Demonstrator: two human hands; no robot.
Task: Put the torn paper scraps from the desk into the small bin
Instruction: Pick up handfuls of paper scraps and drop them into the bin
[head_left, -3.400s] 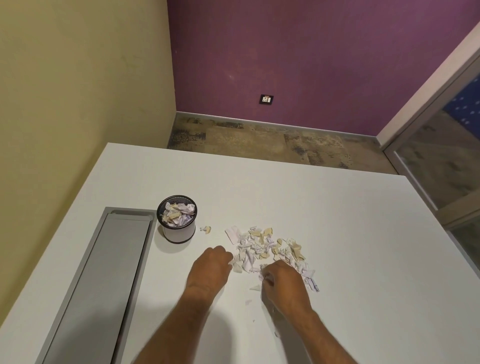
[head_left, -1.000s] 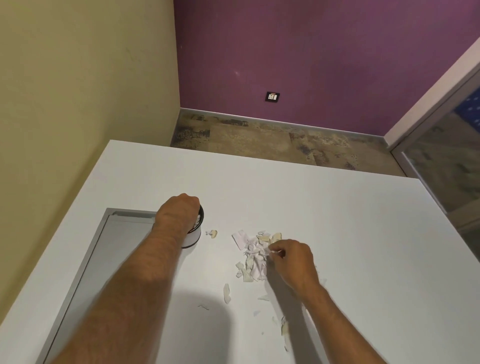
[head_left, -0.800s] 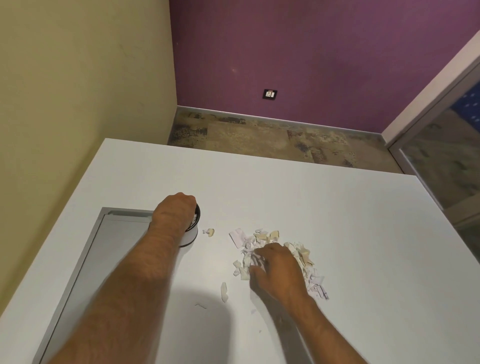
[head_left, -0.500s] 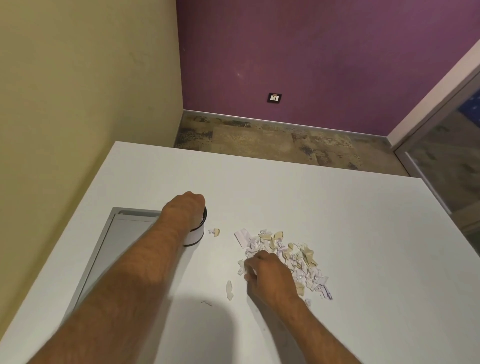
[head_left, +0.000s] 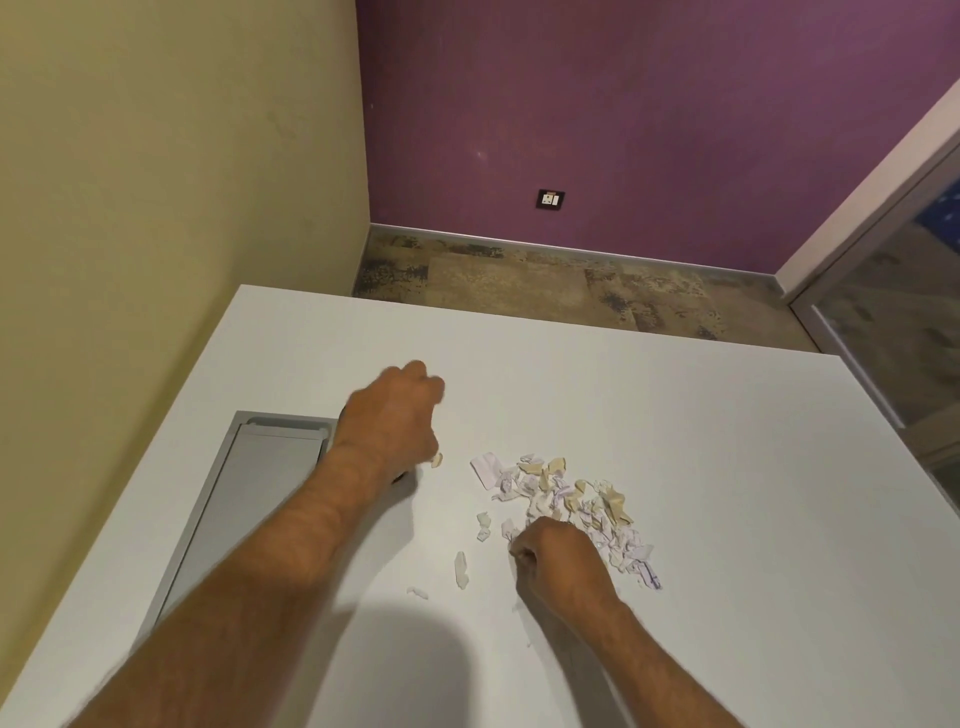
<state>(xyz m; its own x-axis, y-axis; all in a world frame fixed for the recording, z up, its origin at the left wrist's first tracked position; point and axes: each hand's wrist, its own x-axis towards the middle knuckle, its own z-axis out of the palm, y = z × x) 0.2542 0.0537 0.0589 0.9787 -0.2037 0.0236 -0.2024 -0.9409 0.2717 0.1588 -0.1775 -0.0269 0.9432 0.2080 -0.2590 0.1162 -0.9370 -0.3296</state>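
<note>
Scraps beside the bin
My left hand (head_left: 392, 415) is hiding the bin, curled, contents unseen; my right hand (head_left: 558, 564) is clenching crumpled white-and-tan scraps (head_left: 569, 501).

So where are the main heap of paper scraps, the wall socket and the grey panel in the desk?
main heap of paper scraps (head_left: 566, 499): head view, heap's middle.
wall socket (head_left: 550, 199): head view, its faceplate.
grey panel (head_left: 260, 483): head view, its flat cover.

Two hands (head_left: 389, 415) — one scrap pile (head_left: 571, 499) — three strays (head_left: 461, 569).
</note>
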